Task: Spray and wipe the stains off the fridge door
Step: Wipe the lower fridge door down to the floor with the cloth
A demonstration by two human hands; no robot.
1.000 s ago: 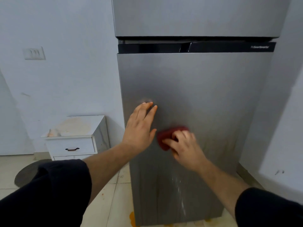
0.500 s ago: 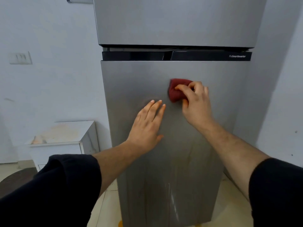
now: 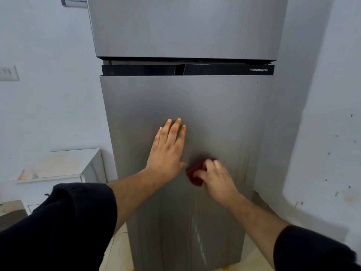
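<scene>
Your left hand [image 3: 168, 151] lies flat on the fridge door [image 3: 214, 114], fingers straight and close together, tips pointing up, approx mid-panel; your right hand [image 3: 216, 178] sits just beside it, lower and to the right, fingers curled over the red cloth [image 3: 194, 176], pressing it to the metal; that hand is blurred, so I can't tell whether the thumb pinches the cloth or only pushes it. The door is the lower grey panel, under the black handle strip [image 3: 187, 70] and the freezer door [image 3: 185, 26].

Risks, as I judge them: the cloth is small and bunched, so it could smear the brownish drip marks [image 3: 245, 163] near the door's right edge rather than lift them; the pale streaks [image 3: 199, 237] low down look wet, so runoff may reach the floor [image 3: 119, 251] and make it slick; hard pressure w/ both hands could rock the fridge; your left palm may leave fresh prints on the brushed metal; no spray bottle in view, so the cloth may be going dry.

Room: the right wall [image 3: 322, 133] stands close to the door's right edge, so your elbow has little swing there; vertical strokes suit that side; left of the fridge is open, w/ a white cabinet [image 3: 56, 165] low and well apart; there's bare panel above your hands up to the strip; the lower section prob. needs a crouch.
</scene>
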